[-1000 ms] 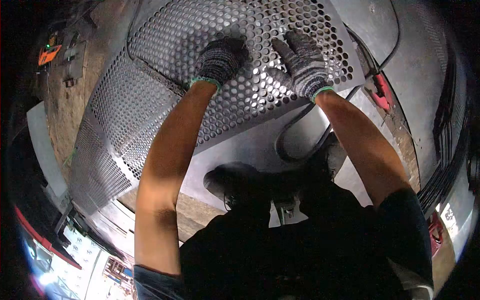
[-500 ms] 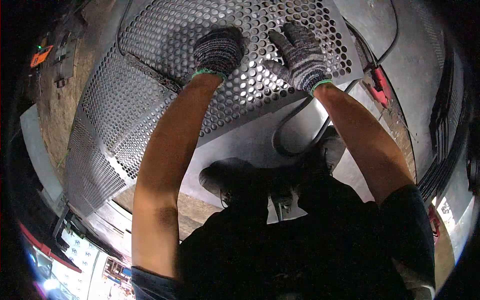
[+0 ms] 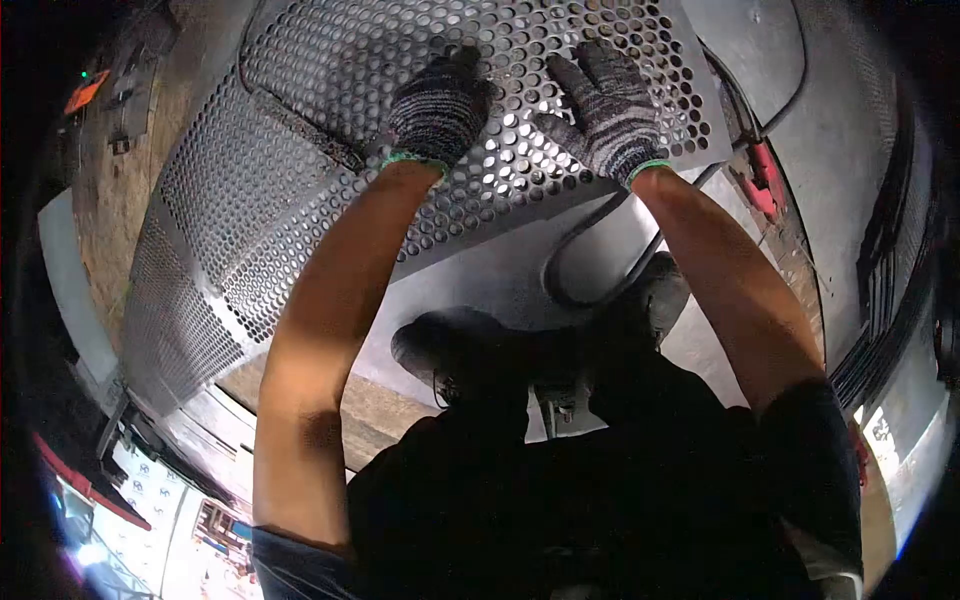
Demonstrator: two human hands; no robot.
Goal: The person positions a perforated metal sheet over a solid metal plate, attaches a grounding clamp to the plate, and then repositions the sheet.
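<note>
A perforated metal sheet (image 3: 470, 215) with rows of round holes lies in front of me. My left hand (image 3: 438, 112), in a dark grey striped knit glove with a green cuff, rests palm down on it with the fingers pointing away from me. To its right my right hand (image 3: 608, 118), gloved alike, presses on the same sheet with fingers and thumb spread. Neither hand grips anything that I can see. Left of my left hand lies a dark, rough, bar-like piece (image 3: 305, 130) across the holes.
A black cable (image 3: 570, 260) loops out from under the sheet near my shoes (image 3: 450, 345). At the right lies a red object (image 3: 764, 180) beside another cable. An orange device (image 3: 88, 92) with a green light is far left. Dark strips (image 3: 880, 300) are stacked on the right.
My left hand's fingers have stretched forward from a more curled pose. My right hand stays spread at nearly the same spot. The view has shifted slightly.
</note>
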